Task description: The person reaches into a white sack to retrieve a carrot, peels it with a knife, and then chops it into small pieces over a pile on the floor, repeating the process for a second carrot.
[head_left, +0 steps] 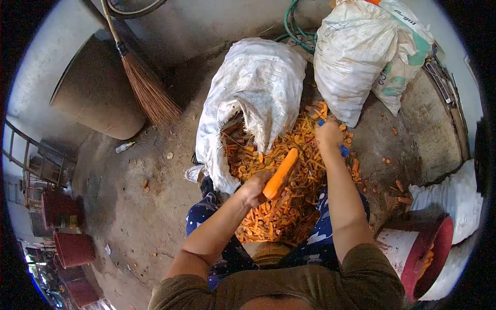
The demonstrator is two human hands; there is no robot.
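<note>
My left hand (pixel 257 189) is closed around the lower end of a bright orange, peeled carrot (pixel 283 174) that slants up and to the right. To the right, my right hand (pixel 329 136) is wrapped around a blue-handled tool (pixel 344 150); blue shows on both sides of the fist, and its working end is not clear. Below both hands a thick heap of carrot peelings and cut pieces (pixel 268 219) covers the floor between my legs. Just beyond, a white woven sack (pixel 258 72) lies with its torn mouth toward me, darker unpeeled carrots (pixel 235 135) inside.
Full white sacks (pixel 354 57) stand at the back right beside a green hose (pixel 289 20). A red-rimmed bucket (pixel 408 253) with orange pieces inside is tipped at my right. A broom (pixel 147 90) leans on a large brown container (pixel 101 88) at the left; red buckets (pixel 75 249) stand farther left.
</note>
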